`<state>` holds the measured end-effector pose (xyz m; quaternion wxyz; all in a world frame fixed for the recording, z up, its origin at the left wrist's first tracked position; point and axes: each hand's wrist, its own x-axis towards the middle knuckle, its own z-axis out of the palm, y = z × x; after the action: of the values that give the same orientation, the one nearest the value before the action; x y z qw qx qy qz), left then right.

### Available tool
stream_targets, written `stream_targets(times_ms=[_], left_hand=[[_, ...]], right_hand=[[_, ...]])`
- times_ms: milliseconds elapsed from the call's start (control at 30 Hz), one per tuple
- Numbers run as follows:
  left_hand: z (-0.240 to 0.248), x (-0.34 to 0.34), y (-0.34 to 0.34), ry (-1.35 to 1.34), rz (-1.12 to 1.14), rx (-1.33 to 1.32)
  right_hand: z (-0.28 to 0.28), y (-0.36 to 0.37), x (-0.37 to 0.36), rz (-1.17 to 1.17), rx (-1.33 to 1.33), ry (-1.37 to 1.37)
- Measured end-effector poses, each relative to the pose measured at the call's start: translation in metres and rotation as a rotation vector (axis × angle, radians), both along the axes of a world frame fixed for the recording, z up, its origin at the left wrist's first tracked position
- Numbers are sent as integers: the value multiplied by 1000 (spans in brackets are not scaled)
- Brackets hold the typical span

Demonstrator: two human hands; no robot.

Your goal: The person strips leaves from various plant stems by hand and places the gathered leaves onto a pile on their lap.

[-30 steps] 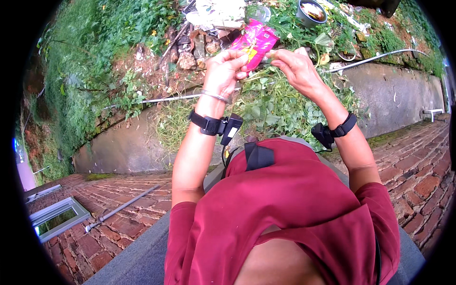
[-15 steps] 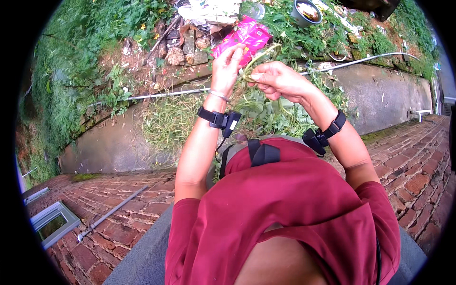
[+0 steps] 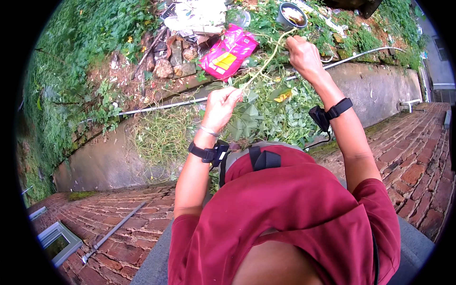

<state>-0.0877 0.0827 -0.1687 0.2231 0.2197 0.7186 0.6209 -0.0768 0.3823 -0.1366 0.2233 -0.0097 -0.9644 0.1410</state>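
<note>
Left hand (image 3: 221,107) and right hand (image 3: 304,56): grips both clamped on vine stem (image 3: 271,58); best held taut, pulled evenly, avoid snapping.

The left hand (image 3: 222,107) is just on the near side of the pink packet (image 3: 230,51), thumb and fingers pinched together. The right hand (image 3: 305,56) is to the packet's right, fingers curled inward; both bare forearms (image 3: 352,137) reach forward, spread apart.

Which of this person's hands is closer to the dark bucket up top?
The right. The right hand is just below the bucket in the picture; the left hand is farther off, lower and to the left, at the lower end of the green stem.
</note>
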Motion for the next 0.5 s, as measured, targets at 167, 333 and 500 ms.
stream_targets(times_ms=[167,333,500], left_hand=[[16,-13,-17,-254,132,23],[23,-15,-6,-545,242,76],[33,-11,19,-714,208,169]], right_hand=[[-10,108,11,-614,-497,-116],[14,-2,54,-94,-1153,-489],[-29,-47,35,63,-1013,-356]])
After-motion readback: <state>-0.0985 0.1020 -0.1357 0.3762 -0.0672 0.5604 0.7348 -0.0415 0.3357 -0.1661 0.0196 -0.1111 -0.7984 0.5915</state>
